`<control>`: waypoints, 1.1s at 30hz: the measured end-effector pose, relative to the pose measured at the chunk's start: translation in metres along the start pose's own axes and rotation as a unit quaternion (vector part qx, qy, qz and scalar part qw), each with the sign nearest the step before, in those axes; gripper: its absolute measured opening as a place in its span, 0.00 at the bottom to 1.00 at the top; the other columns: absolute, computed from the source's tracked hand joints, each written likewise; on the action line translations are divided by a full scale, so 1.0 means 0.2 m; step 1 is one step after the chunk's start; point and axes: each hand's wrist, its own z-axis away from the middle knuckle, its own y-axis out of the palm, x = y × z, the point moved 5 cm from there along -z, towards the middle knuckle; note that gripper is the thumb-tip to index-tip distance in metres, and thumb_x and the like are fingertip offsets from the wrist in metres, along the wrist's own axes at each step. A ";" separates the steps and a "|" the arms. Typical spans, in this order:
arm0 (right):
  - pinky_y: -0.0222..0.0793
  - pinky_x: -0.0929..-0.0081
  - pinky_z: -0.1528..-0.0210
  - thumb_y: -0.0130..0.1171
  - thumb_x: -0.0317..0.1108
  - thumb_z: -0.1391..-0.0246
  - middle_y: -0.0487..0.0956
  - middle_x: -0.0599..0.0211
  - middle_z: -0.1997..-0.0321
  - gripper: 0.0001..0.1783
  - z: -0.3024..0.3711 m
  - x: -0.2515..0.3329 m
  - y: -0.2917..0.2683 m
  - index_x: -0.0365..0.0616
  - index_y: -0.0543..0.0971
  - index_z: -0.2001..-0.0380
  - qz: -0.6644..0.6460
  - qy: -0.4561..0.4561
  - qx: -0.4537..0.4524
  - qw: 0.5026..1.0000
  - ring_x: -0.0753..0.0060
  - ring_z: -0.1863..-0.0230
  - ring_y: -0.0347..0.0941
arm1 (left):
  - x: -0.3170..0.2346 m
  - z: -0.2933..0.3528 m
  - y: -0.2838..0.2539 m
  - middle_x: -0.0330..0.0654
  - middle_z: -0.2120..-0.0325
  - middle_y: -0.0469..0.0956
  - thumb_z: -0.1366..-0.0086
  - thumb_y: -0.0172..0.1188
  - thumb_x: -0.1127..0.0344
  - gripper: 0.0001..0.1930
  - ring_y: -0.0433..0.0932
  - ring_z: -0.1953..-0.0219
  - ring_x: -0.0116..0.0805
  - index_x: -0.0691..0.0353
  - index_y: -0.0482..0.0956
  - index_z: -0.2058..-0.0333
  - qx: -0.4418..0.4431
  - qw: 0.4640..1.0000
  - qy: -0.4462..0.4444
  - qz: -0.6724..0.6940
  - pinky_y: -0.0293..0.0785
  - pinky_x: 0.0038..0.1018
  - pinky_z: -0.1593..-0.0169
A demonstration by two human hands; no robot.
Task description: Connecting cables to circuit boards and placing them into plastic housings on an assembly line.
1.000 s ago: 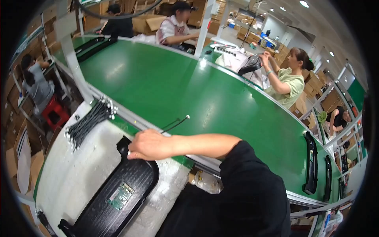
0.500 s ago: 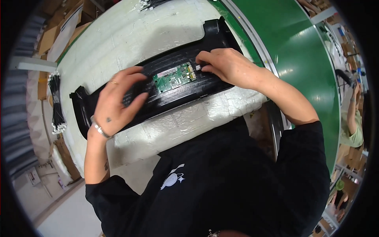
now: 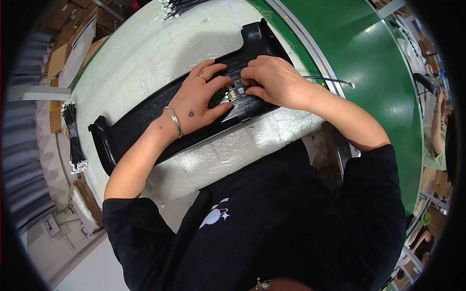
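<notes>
A long black plastic housing (image 3: 128, 123) with raised ends lies at a slant before me. On its middle sits a green circuit board (image 3: 232, 96), mostly hidden under my left hand (image 3: 196, 99). That hand is curved round the board, its thumb at the near edge and its fingers at the far side. Just right of the board, my right hand (image 3: 276, 82) pinches a small white connector (image 3: 241, 90) close to the board's socket edge. A black cable (image 3: 327, 78) sticks out past my right wrist. Whether the connector touches the socket I cannot tell.
Foil-like wrapping covers the pale padded work surface (image 3: 131, 77). Bundles of black cables with white ends lie at its left edge (image 3: 75, 138) and far edge (image 3: 182, 6). A metal rail (image 3: 310, 43) borders a green surface (image 3: 369, 63) on the right. Another person's arm (image 3: 438, 128) shows beyond.
My left hand has moved right, from beside the circuit board to over it. My right hand has brought the white connector nearer the board. The black cable now shows past my right wrist.
</notes>
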 end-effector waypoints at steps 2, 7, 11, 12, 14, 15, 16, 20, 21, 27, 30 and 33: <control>0.66 0.63 0.63 0.62 0.29 0.58 0.74 0.63 0.74 0.06 0.01 0.00 -0.02 0.40 0.75 0.75 0.055 -0.012 -0.019 0.998 0.57 0.66 0.70 | 0.00 0.01 -0.01 0.51 0.48 0.67 0.49 0.65 0.63 0.21 0.59 0.41 0.55 0.60 0.73 0.55 0.003 1.000 -0.006 0.012 0.59 0.41 0.40; 0.69 0.63 0.67 0.60 0.30 0.57 0.74 0.64 0.74 0.05 0.03 0.04 -0.05 0.43 0.76 0.75 0.050 -0.049 -0.048 0.996 0.57 0.69 0.73 | -0.01 0.01 0.00 0.49 0.49 0.68 0.47 0.64 0.63 0.17 0.60 0.41 0.53 0.59 0.76 0.58 -0.026 0.999 -0.020 0.029 0.59 0.40 0.40; 0.71 0.67 0.69 0.57 0.31 0.58 0.73 0.66 0.75 0.04 0.05 0.14 -0.05 0.46 0.77 0.74 0.106 -0.092 -0.109 0.984 0.61 0.70 0.74 | -0.07 -0.01 -0.02 0.43 0.55 0.73 0.48 0.65 0.64 0.10 0.62 0.43 0.51 0.60 0.80 0.67 -0.067 0.997 0.022 0.012 0.62 0.40 0.43; 0.71 0.67 0.70 0.57 0.31 0.58 0.73 0.67 0.75 0.05 0.05 0.16 -0.04 0.46 0.77 0.74 0.135 -0.100 -0.109 0.980 0.62 0.71 0.75 | -0.07 -0.01 -0.02 0.43 0.55 0.73 0.48 0.65 0.64 0.10 0.62 0.43 0.51 0.60 0.80 0.67 -0.066 0.997 0.024 0.011 0.62 0.40 0.43; 0.71 0.67 0.72 0.58 0.31 0.58 0.74 0.68 0.73 0.05 0.05 0.16 -0.03 0.47 0.77 0.73 0.136 -0.103 -0.105 0.980 0.63 0.71 0.75 | -0.07 0.01 -0.03 0.41 0.55 0.74 0.51 0.67 0.68 0.10 0.63 0.43 0.50 0.60 0.80 0.68 -0.103 0.994 0.026 -0.029 0.65 0.38 0.45; 0.72 0.68 0.71 0.58 0.31 0.58 0.74 0.68 0.73 0.05 0.05 0.16 -0.03 0.47 0.77 0.74 0.124 -0.107 -0.099 0.982 0.64 0.70 0.75 | -0.07 0.00 -0.04 0.39 0.55 0.75 0.54 0.68 0.69 0.11 0.64 0.44 0.48 0.60 0.80 0.69 -0.112 0.993 0.021 -0.028 0.66 0.38 0.46; 0.72 0.68 0.71 0.58 0.31 0.59 0.75 0.68 0.72 0.05 0.05 0.17 -0.02 0.47 0.77 0.74 0.111 -0.111 -0.093 0.983 0.64 0.70 0.76 | -0.07 0.00 -0.03 0.39 0.55 0.75 0.54 0.68 0.69 0.11 0.64 0.44 0.48 0.60 0.80 0.69 -0.112 0.993 0.020 -0.027 0.66 0.38 0.46; 0.73 0.68 0.69 0.58 0.31 0.59 0.75 0.67 0.72 0.06 0.04 0.16 0.01 0.45 0.77 0.74 0.135 -0.117 -0.083 0.981 0.63 0.69 0.76 | -0.06 0.00 -0.02 0.39 0.55 0.74 0.55 0.69 0.69 0.12 0.64 0.44 0.48 0.60 0.79 0.70 -0.110 0.994 0.019 -0.018 0.66 0.38 0.45; 0.74 0.68 0.68 0.58 0.31 0.59 0.75 0.66 0.72 0.06 0.04 0.16 0.02 0.43 0.77 0.74 0.146 -0.117 -0.063 0.980 0.63 0.69 0.77 | -0.06 0.00 -0.02 0.40 0.54 0.74 0.55 0.69 0.68 0.13 0.64 0.44 0.48 0.60 0.79 0.69 -0.105 0.994 0.020 -0.020 0.66 0.38 0.45; 0.74 0.67 0.67 0.55 0.26 0.58 0.75 0.63 0.72 0.05 -0.01 0.06 0.00 0.40 0.77 0.75 0.173 -0.123 0.018 0.977 0.60 0.68 0.77 | 0.03 0.03 -0.11 0.47 0.49 0.69 0.52 0.69 0.61 0.26 0.66 0.46 0.47 0.60 0.72 0.53 -0.028 0.998 -0.036 0.033 0.65 0.34 0.44; 0.73 0.67 0.67 0.54 0.26 0.59 0.76 0.61 0.71 0.04 -0.02 0.03 0.02 0.39 0.77 0.76 0.164 -0.132 0.051 0.976 0.57 0.68 0.76 | 0.10 0.06 -0.17 0.46 0.46 0.67 0.55 0.71 0.62 0.32 0.65 0.44 0.45 0.58 0.71 0.49 0.010 0.997 -0.067 0.019 0.62 0.32 0.41; 0.72 0.65 0.66 0.55 0.27 0.57 0.76 0.61 0.73 0.03 -0.04 0.04 0.03 0.39 0.77 0.78 0.150 -0.154 0.059 0.975 0.56 0.68 0.76 | 0.18 0.13 -0.12 0.47 0.45 0.65 0.54 0.69 0.59 0.33 0.64 0.43 0.47 0.58 0.69 0.48 0.023 0.998 -0.063 0.012 0.61 0.35 0.41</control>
